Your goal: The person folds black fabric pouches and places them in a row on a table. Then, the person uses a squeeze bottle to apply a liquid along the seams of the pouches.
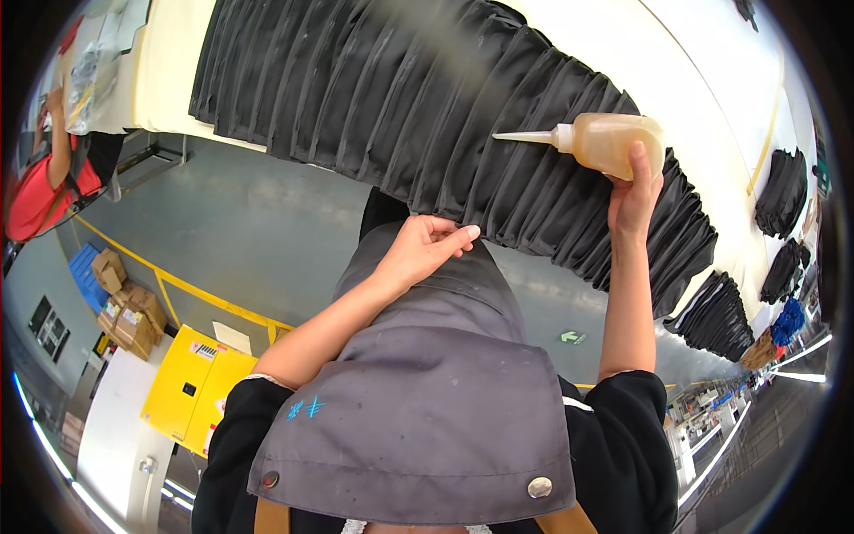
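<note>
A long row of overlapping black fabric pieces (391, 98) lies fanned across the pale table. At its near edge my left hand (430, 246) is closed, thumb against curled fingers, on the rim of one fabric piece. Just what the fingertips pinch is partly hidden. Raised over the right part of the row, my right hand (636, 191) grips a translucent squeeze bottle (609, 142) with yellowish contents. The bottle lies sideways in the hand, its thin white nozzle pointing left above the fabric.
Smaller black fabric stacks (712, 316) lie farther right on the pale table (712, 116). At far left is a person in red (40, 200). Below left stand a yellow cabinet (191, 392) and cardboard boxes (133, 320). My grey apron (418, 400) hangs close to the table's edge.
</note>
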Motion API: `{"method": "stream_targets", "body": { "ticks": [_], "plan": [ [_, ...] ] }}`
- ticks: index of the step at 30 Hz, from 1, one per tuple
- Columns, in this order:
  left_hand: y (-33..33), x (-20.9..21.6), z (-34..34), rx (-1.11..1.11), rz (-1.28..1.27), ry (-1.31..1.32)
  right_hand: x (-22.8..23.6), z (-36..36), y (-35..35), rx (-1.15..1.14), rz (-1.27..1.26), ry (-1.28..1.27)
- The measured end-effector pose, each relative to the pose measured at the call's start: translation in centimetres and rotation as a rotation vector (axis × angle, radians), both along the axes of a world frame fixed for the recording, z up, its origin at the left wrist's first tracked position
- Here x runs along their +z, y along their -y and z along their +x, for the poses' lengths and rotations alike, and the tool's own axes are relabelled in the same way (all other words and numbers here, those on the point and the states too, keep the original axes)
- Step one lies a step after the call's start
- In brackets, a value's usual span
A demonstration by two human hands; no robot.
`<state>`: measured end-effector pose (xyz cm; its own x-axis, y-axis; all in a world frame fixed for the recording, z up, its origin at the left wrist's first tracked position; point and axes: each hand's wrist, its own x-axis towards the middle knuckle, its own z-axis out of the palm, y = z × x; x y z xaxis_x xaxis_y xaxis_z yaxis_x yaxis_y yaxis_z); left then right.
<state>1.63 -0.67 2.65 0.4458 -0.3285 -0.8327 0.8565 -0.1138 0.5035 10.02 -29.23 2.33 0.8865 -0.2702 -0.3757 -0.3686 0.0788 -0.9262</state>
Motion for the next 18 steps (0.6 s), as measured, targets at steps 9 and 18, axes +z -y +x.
{"method": "stream_targets", "body": {
  "ticks": [9, 18],
  "plan": [
    [0.0, 0.0, 0.0, -0.001, 0.012, 0.004, 0.2, -2.5, -0.6, 0.096, -0.032, -0.052],
    [0.3, -0.5, -0.6, 0.059, 0.002, 0.014, 0.4, -4.4, -0.4, 0.201, 0.000, -0.124]
  ]
}}
